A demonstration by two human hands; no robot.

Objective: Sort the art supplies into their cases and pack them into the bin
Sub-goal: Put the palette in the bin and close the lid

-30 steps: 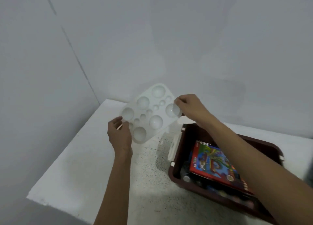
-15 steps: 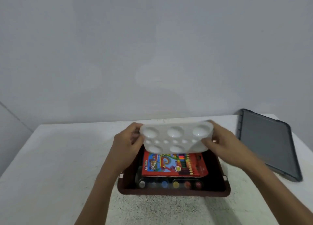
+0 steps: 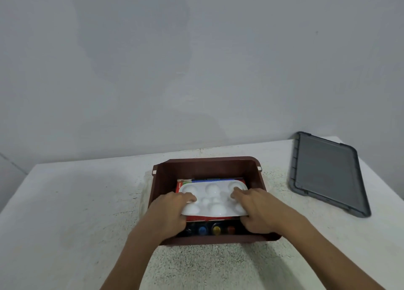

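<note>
Head: palette (image 3: 213, 190) now lowered, seemingly resting, in bin (image 3: 205, 169).

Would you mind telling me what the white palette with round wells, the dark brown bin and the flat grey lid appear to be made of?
White palette with round wells: likely moulded plastic, glossy; highlights on its wells. Dark brown bin: probably rigid plastic; smooth matt walls, rounded corners. Flat grey lid: seemingly plastic; smoky panel, moulded raised rim.

Glossy white plastic palette (image 3: 213, 199), matt brown plastic bin (image 3: 205, 166), rough speckled table (image 3: 87, 202)
</note>
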